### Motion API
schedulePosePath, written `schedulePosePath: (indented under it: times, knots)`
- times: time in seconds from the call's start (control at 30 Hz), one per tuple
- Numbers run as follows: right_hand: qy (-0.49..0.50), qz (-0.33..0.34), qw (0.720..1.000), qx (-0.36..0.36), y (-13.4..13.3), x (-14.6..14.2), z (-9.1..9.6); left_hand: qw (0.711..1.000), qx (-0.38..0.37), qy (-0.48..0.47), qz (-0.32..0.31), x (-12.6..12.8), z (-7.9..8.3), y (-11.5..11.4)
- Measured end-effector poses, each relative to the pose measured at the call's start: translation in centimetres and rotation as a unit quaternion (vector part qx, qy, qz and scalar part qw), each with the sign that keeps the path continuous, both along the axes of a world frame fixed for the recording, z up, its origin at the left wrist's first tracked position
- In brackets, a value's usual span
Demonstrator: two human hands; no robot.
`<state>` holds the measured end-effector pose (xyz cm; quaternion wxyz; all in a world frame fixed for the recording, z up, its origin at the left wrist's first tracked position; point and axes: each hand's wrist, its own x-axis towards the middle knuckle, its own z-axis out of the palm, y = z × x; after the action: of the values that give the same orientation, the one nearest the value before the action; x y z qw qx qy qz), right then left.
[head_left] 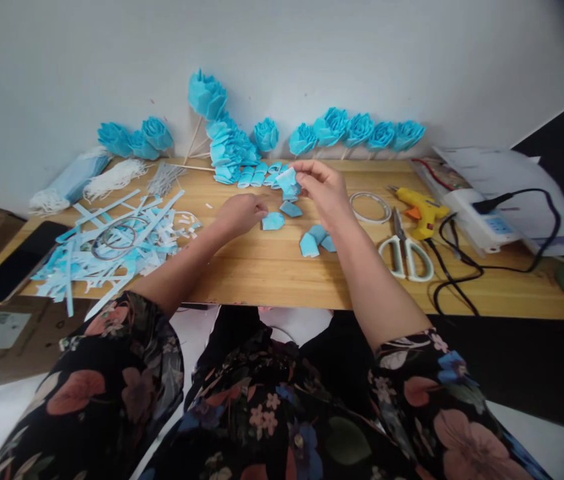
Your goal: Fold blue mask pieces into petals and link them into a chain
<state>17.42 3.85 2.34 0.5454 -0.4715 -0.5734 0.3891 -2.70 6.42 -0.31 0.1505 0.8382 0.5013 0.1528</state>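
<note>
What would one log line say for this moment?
right hand: pinches curled light-blue paper petal | left hand: curled on wooden table, beside loose light-blue paper piece | nearby: white-handled scissors, yellow glue gun

Your left hand [239, 213] lies low, knuckles up, fingers curled under in a loose fist. Your right hand [323, 190] is raised just beyond and to its right, thumb and fingertips [309, 165] pinched together (palm facing left). Both bare forearms reach forward.

Front-centre tabletop [262, 277] bare, clear pass. Left blocked: scrap pile [112, 247]. Right cluttered: scissors [407, 257], glue gun [419, 207], cable loops [457, 277]. Back edge walled by paper roses [352, 130]. Mid-table petals [315, 241] low, gaps between.
</note>
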Motion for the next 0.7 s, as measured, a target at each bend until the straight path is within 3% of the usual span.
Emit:
schedulePosePath:
  times: [0.13,0.27,0.47,0.7]
  knots:
    - [-0.018,-0.001,1.000,0.005,-0.1,0.0,0.0,0.999,0.005,-0.034,0.006,-0.2,-0.9,0.1]
    - [-0.003,0.004,1.000,-0.002,-0.4,0.1,0.3,0.993,-0.031,-0.113,0.005,-0.7,-0.4,0.0]
    - [0.003,0.060,0.997,-0.042,-0.8,0.9,0.8,0.935,-0.140,-0.324,0.030,-2.3,1.6,-0.4]
    - [-0.007,0.124,0.985,-0.119,-0.9,1.0,0.5,0.934,-0.077,-0.348,0.035,-2.7,3.4,-0.8]
